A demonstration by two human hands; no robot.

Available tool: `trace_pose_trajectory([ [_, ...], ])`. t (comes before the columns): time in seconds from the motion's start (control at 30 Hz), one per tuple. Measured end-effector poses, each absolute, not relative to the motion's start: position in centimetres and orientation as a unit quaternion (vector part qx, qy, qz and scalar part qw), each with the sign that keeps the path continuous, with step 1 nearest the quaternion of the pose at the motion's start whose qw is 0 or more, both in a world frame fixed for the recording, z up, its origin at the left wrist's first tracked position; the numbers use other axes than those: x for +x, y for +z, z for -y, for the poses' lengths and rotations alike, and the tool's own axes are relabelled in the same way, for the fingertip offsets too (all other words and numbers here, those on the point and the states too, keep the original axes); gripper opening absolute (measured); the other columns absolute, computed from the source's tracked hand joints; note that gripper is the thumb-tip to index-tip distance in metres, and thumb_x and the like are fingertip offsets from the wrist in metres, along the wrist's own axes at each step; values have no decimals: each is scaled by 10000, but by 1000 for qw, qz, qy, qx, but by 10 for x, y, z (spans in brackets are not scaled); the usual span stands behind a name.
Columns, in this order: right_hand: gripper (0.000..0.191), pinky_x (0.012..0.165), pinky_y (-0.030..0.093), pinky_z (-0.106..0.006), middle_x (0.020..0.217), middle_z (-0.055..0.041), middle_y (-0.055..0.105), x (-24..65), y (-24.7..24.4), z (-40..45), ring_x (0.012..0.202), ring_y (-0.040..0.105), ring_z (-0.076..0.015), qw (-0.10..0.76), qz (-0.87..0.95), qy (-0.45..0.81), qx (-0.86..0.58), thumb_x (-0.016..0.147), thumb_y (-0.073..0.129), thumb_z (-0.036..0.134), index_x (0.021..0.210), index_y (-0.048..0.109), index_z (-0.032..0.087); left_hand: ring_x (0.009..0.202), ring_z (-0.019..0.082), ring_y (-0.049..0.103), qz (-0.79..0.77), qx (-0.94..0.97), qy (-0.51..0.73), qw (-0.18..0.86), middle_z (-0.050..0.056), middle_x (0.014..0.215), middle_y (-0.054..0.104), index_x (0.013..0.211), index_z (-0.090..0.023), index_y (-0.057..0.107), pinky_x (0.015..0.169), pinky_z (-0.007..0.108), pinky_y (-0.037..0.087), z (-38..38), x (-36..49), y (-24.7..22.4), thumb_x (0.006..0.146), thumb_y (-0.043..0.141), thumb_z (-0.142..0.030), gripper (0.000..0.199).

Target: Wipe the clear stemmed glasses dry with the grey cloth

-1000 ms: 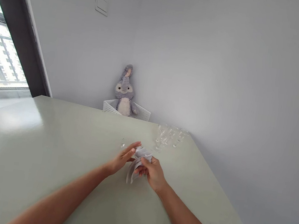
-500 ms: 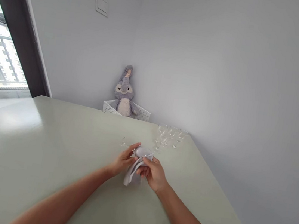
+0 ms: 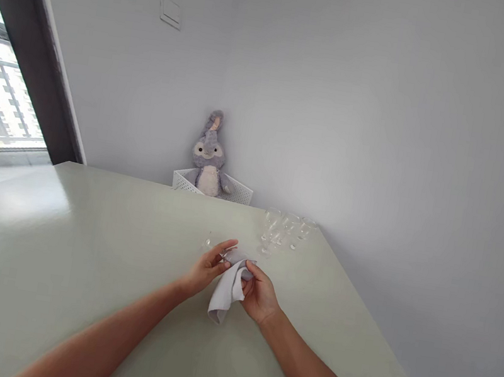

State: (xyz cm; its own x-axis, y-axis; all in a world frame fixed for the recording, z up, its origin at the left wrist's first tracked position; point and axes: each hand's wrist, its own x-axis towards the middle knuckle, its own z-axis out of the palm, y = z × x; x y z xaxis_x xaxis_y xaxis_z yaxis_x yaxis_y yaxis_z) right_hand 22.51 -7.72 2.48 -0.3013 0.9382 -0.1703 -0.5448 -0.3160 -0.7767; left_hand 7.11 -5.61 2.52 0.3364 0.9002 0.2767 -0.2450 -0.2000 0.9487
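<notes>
Above the middle of the table, my left hand (image 3: 206, 270) has its fingers closed around a clear stemmed glass (image 3: 208, 243) lying on its side. The foot of the glass points left, and its bowl faces my right hand (image 3: 260, 290). A light grey cloth (image 3: 227, 290) is pinched in my right hand at the bowl's rim. Part of the cloth shows grey in the bowl; a loose end hangs down between my hands. The fingers of my right hand are partly hidden behind the cloth.
Several clear stemmed glasses (image 3: 272, 220) stand at the far right of the pale green table (image 3: 131, 227). A grey plush toy (image 3: 211, 163) sits in a white perforated basket (image 3: 242, 193) beyond the back edge. A grey wall borders the right side.
My right hand has shifted slightly to the right and turned with the cloth. The loose end now hangs wider and lower. My left hand holds the glass in nearly the same place.
</notes>
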Motion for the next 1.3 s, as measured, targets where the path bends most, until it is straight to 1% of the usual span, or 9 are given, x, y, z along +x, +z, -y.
trace_pose_trajectory([
  [0.23, 323, 402, 443, -213, 571, 1, 609, 215, 21, 90, 460, 596, -143, 441, 489, 662, -358, 698, 615, 398, 863, 557, 126, 631, 124, 500, -361, 622, 468, 514, 20, 715, 569, 980, -182, 588, 568, 238, 441, 44, 65, 13, 768, 488, -425, 338],
  [0.43, 212, 408, 449, -182, 588, -2, 614, 221, 20, 80, 448, 565, -92, 495, 287, 754, -321, 744, 579, 337, 813, 558, 137, 804, 147, 513, -325, 628, 473, 525, 47, 938, 583, 1135, -219, 519, 767, 294, 432, 49, 65, 17, 766, 522, -362, 396],
  [0.53, 219, 429, 451, -193, 602, -6, 616, 225, 20, 79, 458, 566, -96, 479, 341, 744, -318, 749, 571, 344, 829, 552, 141, 848, 168, 530, -302, 606, 475, 563, 65, 972, 594, 1084, -195, 554, 792, 324, 438, 50, 64, 23, 733, 574, -337, 379],
  [0.63, 197, 496, 475, -255, 644, -17, 626, 227, 20, 82, 529, 603, -146, 418, 539, 628, -375, 759, 541, 314, 875, 553, 155, 816, 180, 560, -323, 551, 481, 601, 71, 920, 615, 1063, -166, 553, 748, 356, 472, 47, 61, 22, 719, 581, -374, 402],
  [0.73, 152, 682, 479, -324, 773, -42, 654, 232, 19, 82, 752, 619, -201, 336, 752, 376, -425, 751, 494, 205, 864, 594, 183, 762, 180, 590, -365, 489, 494, 620, 85, 874, 635, 1050, -141, 546, 687, 349, 492, 41, 58, 18, 722, 551, -437, 442],
  [0.87, 402, 826, 430, -315, 1089, -40, 597, 241, 17, 77, 988, 548, -197, 350, 812, 137, -447, 745, 425, 108, 1116, 518, 232, 790, 187, 610, -421, 418, 560, 578, 103, 933, 629, 940, -142, 566, 674, 317, 496, 31, 47, 15, 713, 545, -458, 390],
  [1.0, 458, 841, 411, -328, 1228, -44, 504, 244, 23, 81, 1056, 501, -197, 423, 782, 19, -457, 815, 357, 136, 1261, 386, 240, 801, 185, 609, -477, 393, 620, 483, 89, 927, 619, 861, -155, 581, 687, 326, 495, 26, 36, 17, 708, 534, -463, 348],
  [1.13, 424, 836, 367, -403, 1293, -65, 436, 234, 37, 96, 1024, 481, -262, 335, 838, -54, -427, 837, 417, 311, 1254, 419, 231, 714, 157, 589, -479, 450, 607, 446, 50, 792, 620, 796, -151, 601, 610, 273, 478, 32, 47, 18, 713, 517, -429, 302],
  [1.3, 393, 914, 296, -426, 1280, -51, 454, 225, 42, 97, 1122, 409, -248, 322, 852, 31, -411, 866, 361, 349, 1238, 436, 251, 506, 85, 462, -455, 588, 530, 407, -38, 512, 510, 658, -136, 603, 483, 194, 366, 49, 73, 16, 734, 497, -312, 219],
])
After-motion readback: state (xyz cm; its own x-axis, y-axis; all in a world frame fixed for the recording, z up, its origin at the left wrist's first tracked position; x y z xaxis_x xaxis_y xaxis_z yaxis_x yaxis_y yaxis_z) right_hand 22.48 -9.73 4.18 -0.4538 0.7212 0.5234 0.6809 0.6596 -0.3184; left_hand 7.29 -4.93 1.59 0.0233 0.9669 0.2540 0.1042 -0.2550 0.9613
